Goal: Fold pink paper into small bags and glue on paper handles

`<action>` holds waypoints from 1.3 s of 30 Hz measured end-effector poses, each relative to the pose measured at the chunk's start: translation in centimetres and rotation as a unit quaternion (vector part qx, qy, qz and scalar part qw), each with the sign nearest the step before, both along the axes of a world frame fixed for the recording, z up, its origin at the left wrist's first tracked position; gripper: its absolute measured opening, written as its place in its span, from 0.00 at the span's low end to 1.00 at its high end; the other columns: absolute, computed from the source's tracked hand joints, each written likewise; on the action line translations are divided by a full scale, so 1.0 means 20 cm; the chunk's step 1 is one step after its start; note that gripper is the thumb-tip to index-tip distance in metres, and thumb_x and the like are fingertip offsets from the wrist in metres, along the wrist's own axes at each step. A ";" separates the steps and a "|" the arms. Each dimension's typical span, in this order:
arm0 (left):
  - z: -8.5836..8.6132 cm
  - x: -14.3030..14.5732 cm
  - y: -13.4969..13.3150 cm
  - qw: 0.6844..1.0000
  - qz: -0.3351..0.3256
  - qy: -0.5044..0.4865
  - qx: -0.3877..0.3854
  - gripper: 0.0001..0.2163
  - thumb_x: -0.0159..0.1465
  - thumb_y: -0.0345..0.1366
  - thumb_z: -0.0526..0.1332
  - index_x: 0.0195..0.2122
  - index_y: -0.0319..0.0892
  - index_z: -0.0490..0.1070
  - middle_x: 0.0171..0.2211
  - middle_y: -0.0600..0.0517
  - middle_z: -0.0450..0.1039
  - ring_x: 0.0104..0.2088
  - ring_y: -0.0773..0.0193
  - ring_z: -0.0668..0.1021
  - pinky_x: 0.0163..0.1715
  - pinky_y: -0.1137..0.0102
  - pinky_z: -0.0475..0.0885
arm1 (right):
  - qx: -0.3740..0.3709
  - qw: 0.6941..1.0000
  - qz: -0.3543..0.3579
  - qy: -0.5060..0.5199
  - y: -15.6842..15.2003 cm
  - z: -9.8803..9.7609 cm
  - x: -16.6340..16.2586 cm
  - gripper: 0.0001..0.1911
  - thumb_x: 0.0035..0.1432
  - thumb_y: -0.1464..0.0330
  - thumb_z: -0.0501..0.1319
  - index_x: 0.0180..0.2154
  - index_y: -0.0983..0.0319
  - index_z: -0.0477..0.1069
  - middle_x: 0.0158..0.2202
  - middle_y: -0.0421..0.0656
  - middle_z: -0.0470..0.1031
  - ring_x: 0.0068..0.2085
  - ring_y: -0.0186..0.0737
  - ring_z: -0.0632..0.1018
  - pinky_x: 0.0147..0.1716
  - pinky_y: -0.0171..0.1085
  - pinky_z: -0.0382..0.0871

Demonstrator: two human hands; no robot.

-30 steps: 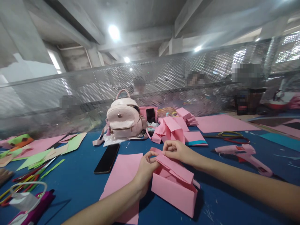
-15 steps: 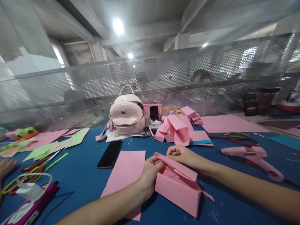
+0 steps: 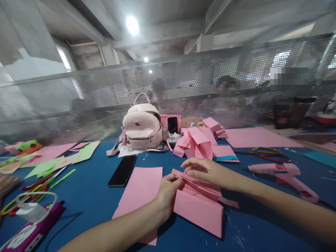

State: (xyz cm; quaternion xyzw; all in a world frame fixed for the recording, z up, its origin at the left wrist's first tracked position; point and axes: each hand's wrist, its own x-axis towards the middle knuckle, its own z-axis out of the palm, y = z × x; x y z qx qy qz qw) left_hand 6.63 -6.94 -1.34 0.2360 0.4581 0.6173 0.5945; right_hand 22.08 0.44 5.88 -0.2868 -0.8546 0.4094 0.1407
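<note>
One pink box [image 3: 198,214], pinched on left by left hand [image 3: 166,194]; right hand [image 3: 206,170], fingers parted, over flap [image 3: 201,184].

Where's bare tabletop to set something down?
Two patches of blue table: left, between the black phone, pink sheet, left forearm and purple plug block; right, between the pink box and right forearm, flecked with scraps. Crowded: the far middle, with backpack and folded pink paper, and the left edge, with another person's hand, scissors and green paper.
</note>
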 end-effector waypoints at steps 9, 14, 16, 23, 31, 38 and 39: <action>-0.01 0.01 0.00 0.999 0.018 0.009 0.041 0.19 0.35 0.43 0.78 0.18 0.37 0.73 0.18 0.54 0.70 0.22 0.69 0.70 0.28 0.73 0.63 | 0.223 0.969 0.003 -0.108 -0.09 0.03 -0.05 0.11 0.61 0.64 0.56 0.38 0.60 0.75 0.36 0.45 0.79 0.35 0.44 0.78 0.29 0.35 0.62; -0.03 0.00 0.01 0.999 0.008 0.001 0.050 0.20 0.38 0.45 0.78 0.19 0.37 0.73 0.20 0.53 0.72 0.21 0.68 0.70 0.26 0.72 0.63 | 0.157 0.985 -0.003 -0.075 0.03 -0.03 -0.07 0.10 0.58 0.63 0.60 0.34 0.62 0.75 0.30 0.43 0.77 0.31 0.40 0.75 0.27 0.33 0.59; -0.04 0.00 0.00 0.998 -0.003 -0.003 0.057 0.19 0.41 0.46 0.77 0.21 0.36 0.74 0.21 0.52 0.72 0.22 0.68 0.70 0.26 0.72 0.63 | 0.151 0.987 -0.004 -0.064 0.06 -0.04 -0.07 0.09 0.57 0.63 0.61 0.33 0.63 0.74 0.30 0.42 0.76 0.32 0.39 0.74 0.27 0.33 0.60; -0.02 -0.02 -0.06 0.996 -0.039 -0.010 0.085 0.16 0.50 0.44 0.74 0.25 0.36 0.76 0.20 0.56 0.66 0.22 0.72 0.67 0.26 0.76 0.62 | 0.154 0.987 -0.020 -0.030 0.10 -0.07 -0.05 0.06 0.54 0.68 0.60 0.27 0.62 0.67 0.27 0.39 0.72 0.31 0.38 0.71 0.28 0.33 0.57; -0.02 -0.06 -0.04 0.994 -0.029 0.005 0.106 0.14 0.50 0.39 0.75 0.34 0.35 0.80 0.27 0.51 0.75 0.28 0.69 0.74 0.35 0.75 0.69 | 0.151 0.988 -0.029 -0.018 0.10 -0.09 -0.01 0.06 0.54 0.68 0.60 0.26 0.62 0.67 0.27 0.39 0.72 0.30 0.37 0.71 0.28 0.33 0.57; -0.03 -0.04 -0.04 0.995 -0.001 0.015 0.102 0.12 0.52 0.41 0.74 0.28 0.36 0.79 0.18 0.57 0.67 0.20 0.73 0.69 0.29 0.76 0.69 | 0.140 0.990 -0.037 -0.001 0.06 -0.09 -0.03 0.02 0.52 0.71 0.60 0.28 0.62 0.70 0.29 0.40 0.75 0.32 0.39 0.74 0.30 0.34 0.60; -0.03 -0.04 -0.05 0.995 0.003 0.015 0.101 0.12 0.52 0.41 0.74 0.28 0.36 0.79 0.18 0.57 0.67 0.20 0.73 0.69 0.29 0.76 0.69 | 0.137 0.990 -0.039 0.000 0.06 -0.09 -0.03 0.02 0.52 0.71 0.60 0.29 0.62 0.71 0.30 0.41 0.76 0.33 0.40 0.74 0.31 0.34 0.60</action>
